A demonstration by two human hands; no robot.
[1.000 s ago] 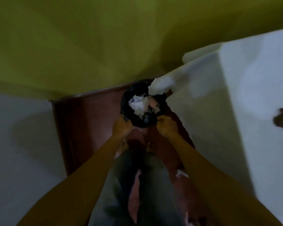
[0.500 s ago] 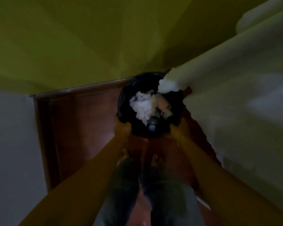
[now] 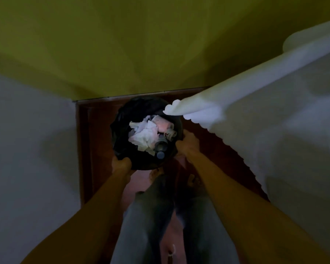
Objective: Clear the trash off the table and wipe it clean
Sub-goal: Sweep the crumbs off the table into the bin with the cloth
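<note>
A round trash bin lined with a black bag point(image 3: 126, 119) stands on the dark red floor just ahead of my feet. Inside lie crumpled white paper point(image 3: 144, 135), a bottle with a dark cap point(image 3: 161, 150) and a small pale cup or wrapper point(image 3: 167, 128). My left hand point(image 3: 121, 163) grips the bin's near-left rim. My right hand point(image 3: 188, 142) grips the right rim. Both arms reach straight down to it.
A white tablecloth corner with a scalloped edge point(image 3: 181, 108) hangs over the bin's far-right rim; the covered table point(image 3: 284, 130) fills the right side. A yellow-green wall point(image 3: 141, 44) rises ahead, a white wall point(image 3: 27, 149) on the left. The floor strip point(image 3: 95, 130) is narrow.
The bin has come nearer and lower in view with both hands on its rim. My right hand has slid further round its right side. The view has shifted left, away from the table.
</note>
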